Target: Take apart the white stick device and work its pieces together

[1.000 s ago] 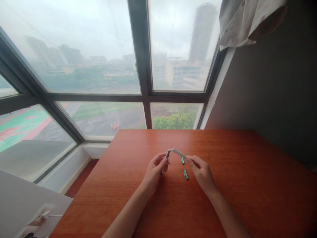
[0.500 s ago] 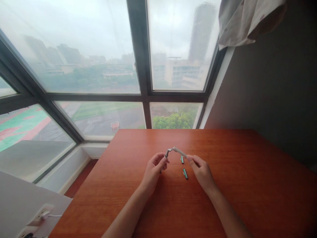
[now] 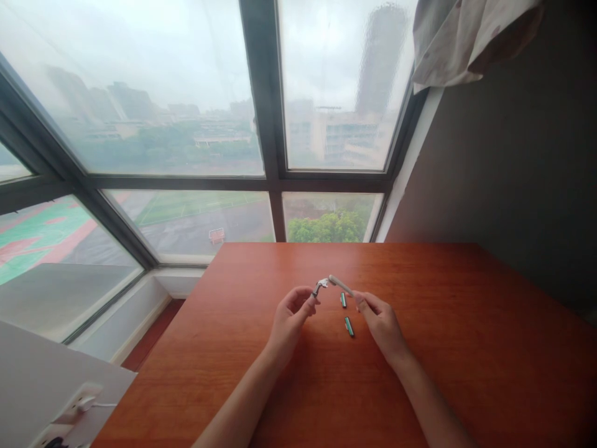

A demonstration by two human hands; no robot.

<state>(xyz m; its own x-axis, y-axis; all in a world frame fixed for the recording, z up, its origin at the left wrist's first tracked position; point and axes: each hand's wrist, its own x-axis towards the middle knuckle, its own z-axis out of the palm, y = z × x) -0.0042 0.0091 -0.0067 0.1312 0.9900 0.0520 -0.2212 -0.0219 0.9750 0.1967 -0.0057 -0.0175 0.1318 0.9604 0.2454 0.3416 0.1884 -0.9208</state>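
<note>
A: Razor handle [image 3: 318,289] position?

B: I hold it above the middle of the table [image 3: 466,323], pinched in my left hand [image 3: 288,323]. My right hand [image 3: 383,323] is closed on the white cartridge [image 3: 340,285], whose tip sits just beside the handle head.

A: Loose parts?

B: Two green cartridges [image 3: 349,326] lie on the table between my hands, nearer the right one.

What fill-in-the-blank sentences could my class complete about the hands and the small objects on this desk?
1. The left hand and right hand hold a razer handle and a white cartridge piece above a ____ wooden table.
2. Between the hands lie ____ green cartridges.
3. Beyond the table is a large ____.

Missing words: reddish-brown; two; window
</note>
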